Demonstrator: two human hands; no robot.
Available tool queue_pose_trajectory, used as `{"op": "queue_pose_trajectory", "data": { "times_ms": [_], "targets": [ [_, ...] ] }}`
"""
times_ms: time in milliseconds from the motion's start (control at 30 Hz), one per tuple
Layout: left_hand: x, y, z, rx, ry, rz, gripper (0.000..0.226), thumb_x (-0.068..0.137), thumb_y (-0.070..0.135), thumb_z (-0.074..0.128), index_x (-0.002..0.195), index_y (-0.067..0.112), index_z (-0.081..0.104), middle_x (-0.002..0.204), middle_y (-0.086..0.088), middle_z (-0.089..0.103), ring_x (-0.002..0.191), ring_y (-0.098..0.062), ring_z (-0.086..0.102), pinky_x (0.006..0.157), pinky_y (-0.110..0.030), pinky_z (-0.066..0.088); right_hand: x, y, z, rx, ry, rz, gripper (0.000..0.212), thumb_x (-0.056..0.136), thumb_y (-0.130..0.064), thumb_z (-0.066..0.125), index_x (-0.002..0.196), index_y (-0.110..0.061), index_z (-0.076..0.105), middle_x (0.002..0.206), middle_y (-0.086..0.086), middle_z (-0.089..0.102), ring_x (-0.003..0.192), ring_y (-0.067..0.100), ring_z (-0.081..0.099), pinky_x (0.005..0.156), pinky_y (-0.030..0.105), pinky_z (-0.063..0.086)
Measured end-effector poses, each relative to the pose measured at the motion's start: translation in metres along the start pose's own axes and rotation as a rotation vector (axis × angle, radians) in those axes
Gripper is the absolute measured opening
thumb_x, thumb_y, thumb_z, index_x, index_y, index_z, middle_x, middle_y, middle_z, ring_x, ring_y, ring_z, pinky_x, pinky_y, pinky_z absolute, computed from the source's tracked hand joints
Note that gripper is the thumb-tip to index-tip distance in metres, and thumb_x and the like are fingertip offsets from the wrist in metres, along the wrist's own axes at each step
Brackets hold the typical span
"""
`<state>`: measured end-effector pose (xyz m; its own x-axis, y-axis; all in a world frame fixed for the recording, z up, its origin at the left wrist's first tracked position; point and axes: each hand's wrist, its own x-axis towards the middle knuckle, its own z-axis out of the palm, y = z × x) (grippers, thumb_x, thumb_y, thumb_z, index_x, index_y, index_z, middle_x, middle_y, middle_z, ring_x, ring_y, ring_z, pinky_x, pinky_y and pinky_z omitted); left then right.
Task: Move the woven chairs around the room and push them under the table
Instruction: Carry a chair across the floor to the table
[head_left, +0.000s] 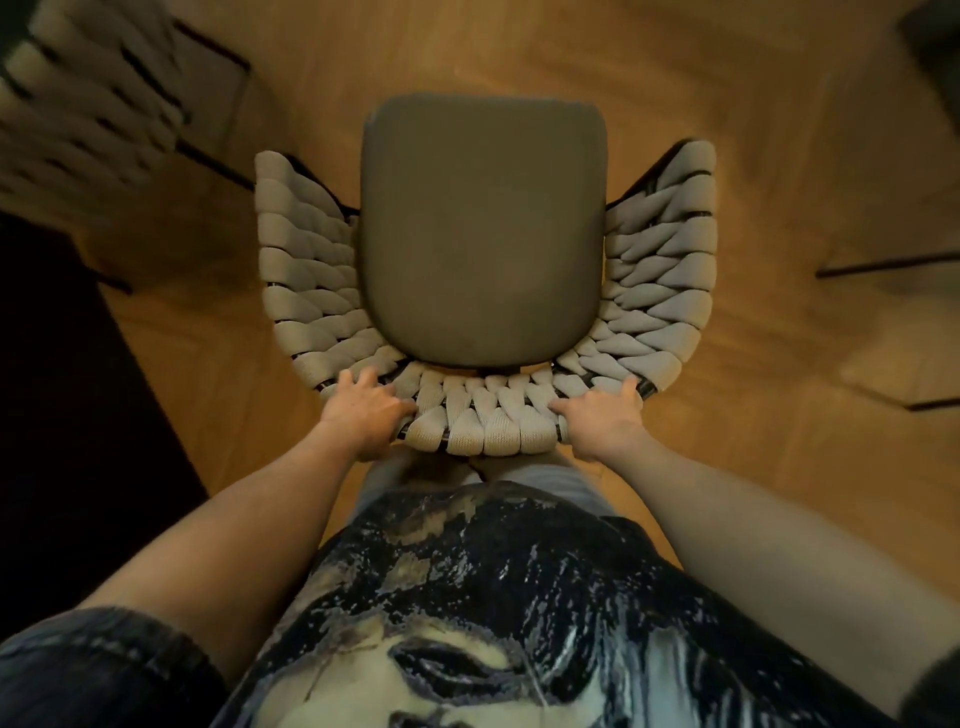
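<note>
Warm wooden floor (675, 78); both hands, left hand (366, 410) and right hand (602, 415), grip the woven chair (483, 415) by its curved, thick-roped back, behind a smooth grey cushion (483, 228).

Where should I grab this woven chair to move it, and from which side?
Grip the woven chair by the top rim of its curved backrest, coming from behind. That rim is the nearest edge, and the wrap-around back blocks the sides. The left hand and right hand already sit there, spaced apart, fingers curled over the weave, which should keep it steady.
</note>
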<state>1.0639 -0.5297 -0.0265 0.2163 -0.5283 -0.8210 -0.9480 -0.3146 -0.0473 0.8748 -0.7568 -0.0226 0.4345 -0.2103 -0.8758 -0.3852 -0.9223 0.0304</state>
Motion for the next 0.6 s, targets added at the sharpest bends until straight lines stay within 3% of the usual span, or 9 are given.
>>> {"op": "queue_pose_trajectory", "data": {
  "times_ms": [167,600],
  "targets": [
    [0.032,-0.022,-0.047,0.168,0.017,0.088,0.055,0.094,0.037,0.056,0.145,0.046,0.036,0.139,0.001,0.052,0.128,-0.032,0.039,0.097,-0.05,0.034,-0.001,0.004,0.004,0.211,-0.012,0.071,0.054,0.093,-0.015,0.052,0.143,-0.036,0.047,0.117,-0.002,0.065,0.12,0.024,0.056,0.113,0.07,0.013],
    [0.104,-0.054,-0.155,0.515,0.074,0.284,0.056,0.095,0.036,0.058,0.144,0.047,0.034,0.142,0.004,0.048,0.134,-0.03,0.034,0.105,-0.048,0.032,0.008,-0.01,-0.01,0.617,0.033,0.297,0.053,0.091,-0.012,0.061,0.139,-0.031,0.05,0.112,0.001,0.068,0.12,0.028,0.058,0.115,0.072,0.013]
  ]
}}
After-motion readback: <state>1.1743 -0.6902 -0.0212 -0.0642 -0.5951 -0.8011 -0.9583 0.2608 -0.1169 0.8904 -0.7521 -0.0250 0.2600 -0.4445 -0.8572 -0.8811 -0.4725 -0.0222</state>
